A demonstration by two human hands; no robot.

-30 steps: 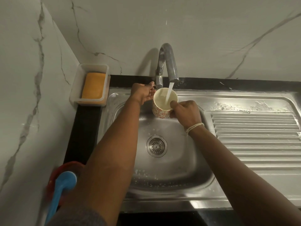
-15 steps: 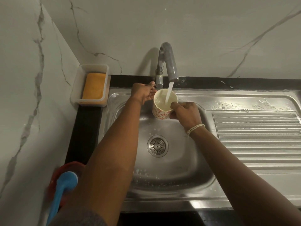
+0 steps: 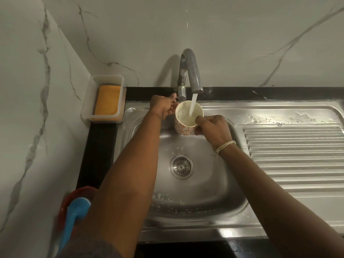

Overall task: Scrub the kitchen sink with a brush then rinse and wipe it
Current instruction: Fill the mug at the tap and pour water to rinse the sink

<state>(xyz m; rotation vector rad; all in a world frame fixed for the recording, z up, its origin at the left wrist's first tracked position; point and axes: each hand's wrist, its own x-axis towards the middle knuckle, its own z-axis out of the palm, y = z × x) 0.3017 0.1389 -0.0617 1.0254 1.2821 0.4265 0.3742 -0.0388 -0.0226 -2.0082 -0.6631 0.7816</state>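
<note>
A steel sink [image 3: 230, 198] with a round drain [image 3: 181, 167] lies below me, foam specks on its floor. Water runs from the curved tap [image 3: 191, 71] into a white cup with red patterns [image 3: 184, 125]. My right hand [image 3: 214, 129] grips the cup at its right rim, holding it under the stream. My left hand [image 3: 163, 106] reaches to the tap's base, fingers curled round the handle there, which is mostly hidden. A blue-handled brush [image 3: 74, 216] rests in a red bowl [image 3: 78, 194] at the lower left.
A clear plastic tray [image 3: 89, 101] holding an orange sponge [image 3: 108, 102] stands in the back left corner. The ribbed drainboard [image 3: 294, 155] stretches right, wet with droplets near its back. Marble walls close in behind and to the left. Black counter borders the sink.
Both hands stay in place. The cup stays under the stream with water still pouring in.
</note>
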